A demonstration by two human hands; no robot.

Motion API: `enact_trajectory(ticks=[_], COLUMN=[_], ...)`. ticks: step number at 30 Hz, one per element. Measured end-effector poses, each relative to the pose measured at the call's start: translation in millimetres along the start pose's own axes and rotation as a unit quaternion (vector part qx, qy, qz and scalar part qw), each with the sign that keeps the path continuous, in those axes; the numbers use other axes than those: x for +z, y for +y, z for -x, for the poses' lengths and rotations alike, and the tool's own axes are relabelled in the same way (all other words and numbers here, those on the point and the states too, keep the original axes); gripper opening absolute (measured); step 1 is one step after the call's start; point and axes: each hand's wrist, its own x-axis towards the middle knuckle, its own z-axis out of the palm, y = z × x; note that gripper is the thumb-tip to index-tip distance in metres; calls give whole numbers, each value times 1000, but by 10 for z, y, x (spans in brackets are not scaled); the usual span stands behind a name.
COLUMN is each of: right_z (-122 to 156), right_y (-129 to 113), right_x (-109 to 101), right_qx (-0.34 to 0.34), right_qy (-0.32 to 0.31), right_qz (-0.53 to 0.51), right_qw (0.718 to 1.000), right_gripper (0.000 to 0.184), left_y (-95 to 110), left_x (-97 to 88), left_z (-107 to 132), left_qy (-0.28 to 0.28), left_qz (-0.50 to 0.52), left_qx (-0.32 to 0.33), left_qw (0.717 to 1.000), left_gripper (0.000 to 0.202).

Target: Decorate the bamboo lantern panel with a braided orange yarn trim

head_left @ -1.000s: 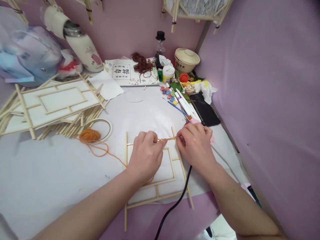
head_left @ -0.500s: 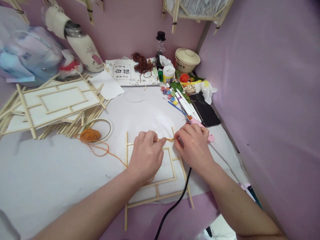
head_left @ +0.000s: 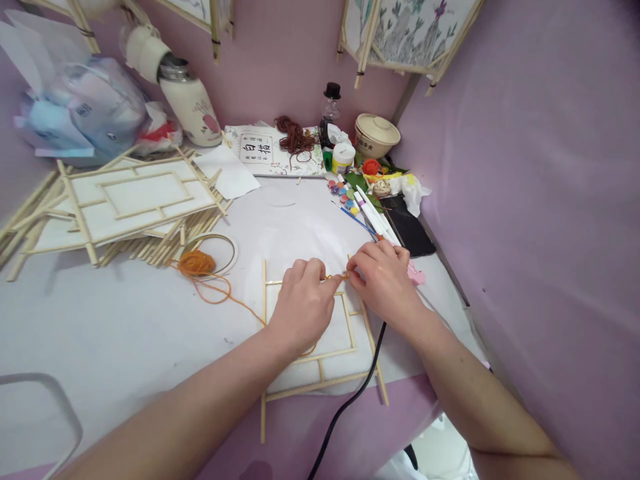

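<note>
A wooden stick frame (head_left: 320,385) backed with white sheet lies flat before me. My left hand (head_left: 306,303) is over its upper middle, fingers pinched on orange yarn (head_left: 336,276). At the frame's upper right corner, my right hand (head_left: 383,277) pinches the same yarn close to the upright stick. A short twisted stretch of it shows between the two hands; their fingertips are partly hidden. From the left, the strand runs back to an orange yarn ball (head_left: 197,262) beside a roll of tape (head_left: 235,253). A black cable (head_left: 345,410) crosses the frame's right lower side.
Stick frames (head_left: 145,193) are stacked over loose sticks at left. A bottle (head_left: 193,110), a book (head_left: 257,153) with brown yarn (head_left: 295,137), and a lidded bowl (head_left: 377,137) stand at the back. White pens (head_left: 373,213), a phone (head_left: 410,227) and a pink glue gun (head_left: 415,273) lie at right.
The whole view has shifted, so things sit a little further right and the hanging frames show more. Both hands keep their pinch on the yarn, with their fingertips slightly closer together.
</note>
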Motion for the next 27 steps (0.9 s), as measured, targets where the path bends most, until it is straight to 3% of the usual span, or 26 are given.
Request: enact_trajectory(ticks=[9, 20, 27], right_z=[-182, -188, -188], right_y=[95, 170, 165], right_x=[-12, -75, -23], right_qx=[-29, -16, -11], right_qy=[-77, -84, -83], right_qz=[-59, -89, -101], right_qw=[995, 992, 991], right_gripper=[15, 16, 15], left_y=[-19, -13, -3], left_x=[-6, 19, 8], left_z=[-8, -10, -15], left_qy=[7, -28, -28], left_qz=[28, 7, 18], left_qx=[-8, 3, 5], left_qw=[1000, 1000, 999], left_gripper=[32, 40, 35])
